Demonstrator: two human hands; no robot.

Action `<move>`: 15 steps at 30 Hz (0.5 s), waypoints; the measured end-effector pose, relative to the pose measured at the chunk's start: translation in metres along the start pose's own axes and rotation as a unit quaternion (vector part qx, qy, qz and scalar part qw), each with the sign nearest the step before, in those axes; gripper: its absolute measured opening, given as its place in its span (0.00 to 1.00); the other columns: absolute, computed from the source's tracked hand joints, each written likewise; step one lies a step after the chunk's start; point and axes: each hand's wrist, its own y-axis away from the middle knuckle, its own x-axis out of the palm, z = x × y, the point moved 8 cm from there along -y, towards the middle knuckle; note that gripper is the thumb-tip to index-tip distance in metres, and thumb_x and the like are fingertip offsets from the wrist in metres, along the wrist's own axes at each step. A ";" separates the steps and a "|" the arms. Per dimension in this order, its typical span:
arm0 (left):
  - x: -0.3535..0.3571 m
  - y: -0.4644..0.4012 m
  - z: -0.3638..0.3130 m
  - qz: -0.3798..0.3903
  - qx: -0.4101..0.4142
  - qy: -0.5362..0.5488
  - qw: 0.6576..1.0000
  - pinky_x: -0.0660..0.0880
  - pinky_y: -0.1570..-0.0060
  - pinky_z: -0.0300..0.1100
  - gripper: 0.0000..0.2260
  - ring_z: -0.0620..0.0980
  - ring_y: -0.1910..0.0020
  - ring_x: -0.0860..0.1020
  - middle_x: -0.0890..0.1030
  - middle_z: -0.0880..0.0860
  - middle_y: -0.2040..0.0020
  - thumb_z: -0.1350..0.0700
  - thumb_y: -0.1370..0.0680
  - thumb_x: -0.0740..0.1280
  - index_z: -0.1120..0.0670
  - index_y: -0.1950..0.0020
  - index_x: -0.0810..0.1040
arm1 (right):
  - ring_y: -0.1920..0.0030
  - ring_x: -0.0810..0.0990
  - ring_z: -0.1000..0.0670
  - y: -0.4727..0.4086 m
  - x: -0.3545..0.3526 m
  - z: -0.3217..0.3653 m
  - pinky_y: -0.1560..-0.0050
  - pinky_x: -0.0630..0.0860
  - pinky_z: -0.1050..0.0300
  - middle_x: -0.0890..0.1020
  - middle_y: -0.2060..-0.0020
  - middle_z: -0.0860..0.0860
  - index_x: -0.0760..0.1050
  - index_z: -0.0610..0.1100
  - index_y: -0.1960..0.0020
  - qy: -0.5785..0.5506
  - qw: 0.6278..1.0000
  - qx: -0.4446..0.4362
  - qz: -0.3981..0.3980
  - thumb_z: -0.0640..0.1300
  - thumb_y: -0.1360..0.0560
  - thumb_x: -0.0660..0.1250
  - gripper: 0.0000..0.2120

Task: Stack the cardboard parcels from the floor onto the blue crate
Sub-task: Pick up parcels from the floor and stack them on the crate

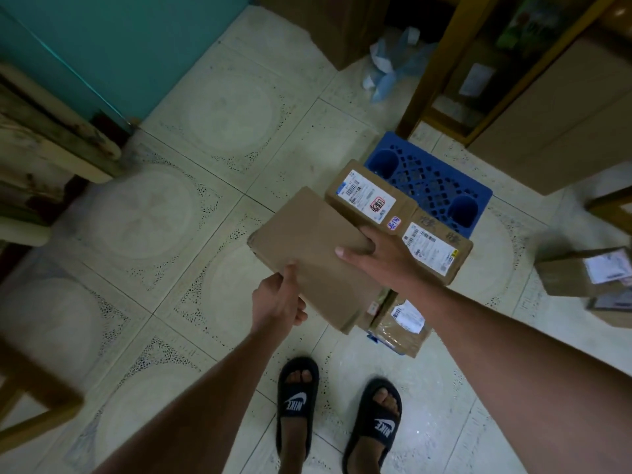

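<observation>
I hold a plain flat cardboard parcel [309,254] in the air with both hands. My left hand [278,302] grips its near left edge, and my right hand [374,254] grips its right edge with the fingers under it. Just behind it, a long labelled parcel [400,213] lies on the blue crate [434,183], whose far part shows bare lattice. A smaller taped parcel [403,323] sits below my right forearm at the crate's near end, partly hidden.
More parcels [588,275] lie on the tiled floor at the right. A wooden shelf frame [444,70] and large cartons stand behind the crate. A turquoise wall and wooden furniture [51,145] are at the left. My sandalled feet [338,415] stand near the crate.
</observation>
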 end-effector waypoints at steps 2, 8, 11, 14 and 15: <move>0.005 -0.005 0.002 0.014 -0.007 -0.004 1.000 0.80 0.71 0.46 0.25 0.53 0.74 0.77 0.80 0.60 0.68 0.41 0.20 0.56 0.61 0.59 0.78 | 0.46 0.80 0.53 -0.002 0.000 -0.003 0.46 0.79 0.52 0.81 0.46 0.54 0.75 0.54 0.40 -0.001 1.000 0.004 -0.002 0.62 0.29 0.70 0.21; 0.004 -0.009 0.032 -0.033 -0.060 0.125 0.990 0.80 0.62 0.49 0.26 0.57 0.67 0.80 0.81 0.62 0.63 0.39 0.21 0.55 0.62 0.55 0.78 | 0.39 0.77 0.49 -0.013 0.011 -0.020 0.37 0.75 0.45 0.79 0.39 0.53 0.72 0.54 0.34 0.015 0.999 0.037 -0.005 0.68 0.34 0.68 0.33; -0.010 -0.012 0.066 -0.129 -0.139 0.218 0.957 0.79 0.61 0.50 0.21 0.59 0.62 0.80 0.80 0.64 0.60 0.48 0.20 0.52 0.64 0.50 0.75 | 0.35 0.73 0.50 -0.017 0.015 -0.023 0.33 0.71 0.44 0.75 0.36 0.55 0.70 0.52 0.31 0.033 0.999 0.042 0.003 0.66 0.31 0.68 0.32; 0.003 -0.025 0.089 -0.101 -0.213 0.225 0.945 0.79 0.50 0.53 0.14 0.61 0.53 0.79 0.78 0.63 0.52 0.56 0.20 0.52 0.62 0.45 0.72 | 0.37 0.74 0.49 -0.023 0.009 -0.021 0.35 0.72 0.47 0.77 0.38 0.53 0.71 0.51 0.33 0.043 0.999 0.028 0.003 0.61 0.27 0.67 0.26; 0.011 -0.031 0.092 -0.084 -0.223 0.222 0.946 0.77 0.46 0.54 0.11 0.61 0.51 0.78 0.77 0.63 0.50 0.57 0.20 0.53 0.62 0.45 0.70 | 0.39 0.74 0.51 -0.022 0.004 -0.019 0.37 0.72 0.50 0.76 0.40 0.54 0.72 0.50 0.33 0.035 0.999 0.024 -0.001 0.59 0.25 0.67 0.24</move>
